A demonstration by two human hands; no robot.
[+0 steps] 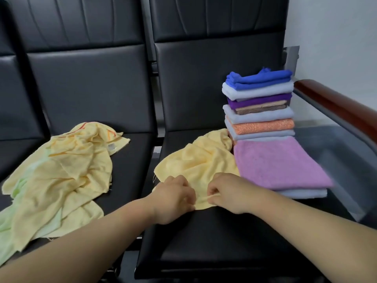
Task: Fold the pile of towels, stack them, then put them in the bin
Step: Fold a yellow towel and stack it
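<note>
A crumpled pale yellow towel lies on the right black seat. My left hand and my right hand both pinch its near edge, fingers curled, close together. A tall stack of folded towels in blue, grey, purple and orange stands at the back right of that seat. In front of it a folded pink towel lies on a grey one. A loose pile of yellow and light green towels covers the left seat. No bin is in view.
Black padded seats form a row with tall backrests. A brown wooden armrest on a metal frame borders the right seat. A white wall rises at the far right.
</note>
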